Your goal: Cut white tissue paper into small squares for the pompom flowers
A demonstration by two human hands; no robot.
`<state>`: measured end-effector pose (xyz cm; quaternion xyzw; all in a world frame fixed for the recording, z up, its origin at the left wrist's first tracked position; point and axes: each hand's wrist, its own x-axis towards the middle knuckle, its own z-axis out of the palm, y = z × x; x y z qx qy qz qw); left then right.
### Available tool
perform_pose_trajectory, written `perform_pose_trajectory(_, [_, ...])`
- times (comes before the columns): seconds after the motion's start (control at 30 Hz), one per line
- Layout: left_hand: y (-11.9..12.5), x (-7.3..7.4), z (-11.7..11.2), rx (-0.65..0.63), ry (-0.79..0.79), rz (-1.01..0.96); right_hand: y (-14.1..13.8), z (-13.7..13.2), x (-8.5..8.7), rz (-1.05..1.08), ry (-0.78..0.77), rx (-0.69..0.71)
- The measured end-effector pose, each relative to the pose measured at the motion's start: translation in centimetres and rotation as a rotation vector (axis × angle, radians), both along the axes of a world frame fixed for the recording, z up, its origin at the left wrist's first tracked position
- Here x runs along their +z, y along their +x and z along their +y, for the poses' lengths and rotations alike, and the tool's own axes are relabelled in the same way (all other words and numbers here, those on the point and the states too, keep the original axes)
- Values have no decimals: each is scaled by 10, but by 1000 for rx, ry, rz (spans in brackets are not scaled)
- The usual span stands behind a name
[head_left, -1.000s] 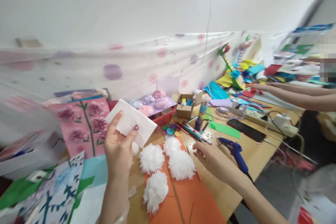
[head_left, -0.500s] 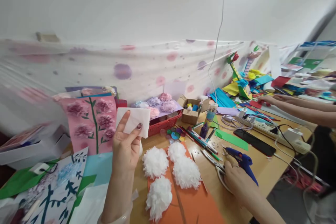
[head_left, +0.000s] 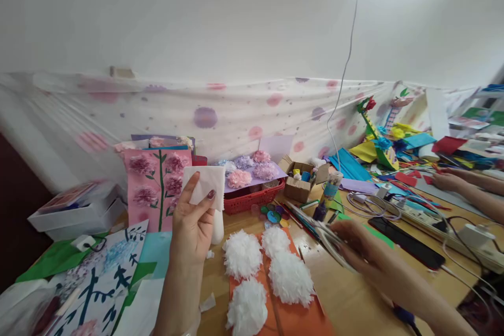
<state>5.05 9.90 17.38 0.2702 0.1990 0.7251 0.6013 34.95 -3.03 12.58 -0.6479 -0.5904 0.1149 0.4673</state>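
My left hand (head_left: 192, 223) is raised above the table, pinching a folded white tissue (head_left: 205, 185) between thumb and fingers. My right hand (head_left: 356, 247) is blurred by motion and grips a pair of scissors (head_left: 325, 235) lifted off the table. Between my hands lie several fluffy white tissue pom-poms (head_left: 242, 254) on an orange paper sheet (head_left: 293, 315).
A red basket (head_left: 252, 200) with pastel paper flowers and a small cardboard box (head_left: 299, 186) stand behind. A pink flower picture (head_left: 157, 186) leans at left. Pens, a phone (head_left: 407, 242), a power strip (head_left: 425, 220) and coloured paper crowd the right, where another person's arms (head_left: 468, 189) reach in.
My right hand picked the scissors up from beside the blue glue gun and swung them left and up. The left hand kept holding the tissue while my view turned left.
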Motion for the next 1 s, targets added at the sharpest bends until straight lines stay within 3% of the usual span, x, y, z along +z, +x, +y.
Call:
perform_pose_trajectory(0.1, [-5, 3, 1, -33, -32, -69, -37, 35, 37, 468, -30, 360])
perform_pose_trajectory(0.23, [-13, 8, -3, -12, -35, -115, -98, 71, 55, 1004, -89, 660])
perform_pose_trajectory(0.3, [-17, 12, -6, 25, -53, -116, -122, 76, 58, 1035, -94, 730])
perform_pose_trajectory(0.4, [-21, 16, -7, 84, -91, -114, -139, 72, 62, 935, 23, 702])
perform_pose_trajectory(0.53, [-26, 17, -3, 86, -154, -47, -135, 62, 64, 922, 107, 598])
perform_pose_trajectory(0.63, [-28, 16, -1, 72, -163, 38, -131, 59, 60, 1004, 87, 645])
perform_pose_trajectory(0.73, [-27, 15, -2, 73, -146, 83, -133, 63, 54, 1130, -59, 847])
perform_pose_trajectory(0.9, [-24, 16, -5, 62, -111, 106, -142, 73, 47, 1304, -415, 1439])
perform_pose_trajectory(1.0, [-25, 16, -5, 55, -94, 106, -142, 75, 48, 1331, -443, 1505])
